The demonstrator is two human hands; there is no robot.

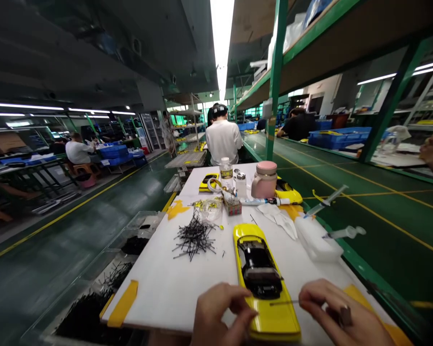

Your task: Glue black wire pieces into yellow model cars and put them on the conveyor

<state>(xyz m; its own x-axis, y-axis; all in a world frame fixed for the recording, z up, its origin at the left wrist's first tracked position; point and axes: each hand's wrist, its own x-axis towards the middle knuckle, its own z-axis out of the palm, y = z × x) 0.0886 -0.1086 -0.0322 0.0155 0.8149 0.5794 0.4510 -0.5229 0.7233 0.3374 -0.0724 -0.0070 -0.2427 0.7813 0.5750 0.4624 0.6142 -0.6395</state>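
A yellow model car [290, 317] with a black cabin lies on the white work board in front of me. My left hand [222, 310] is at its near left edge, with thumb and forefinger curled toward each other. Whatever may be between those fingertips is too small to make out. On the other side, my right hand [334, 307] pinches a thin dark rod [283, 302], which points left above the car's yellow near end. A brownish metallic piece shows at the right-hand fingers. Beyond the car to the left is a loose pile of thin black sticks [195, 236].
A pink mug [265, 178], a clear bottle [226, 172] and a small box [234, 206] stand farther back. Syringes [344, 233] rest on a white block [317, 240] at right. Bins of black parts [82, 315] sit below the board's left edge. Other people sit beyond.
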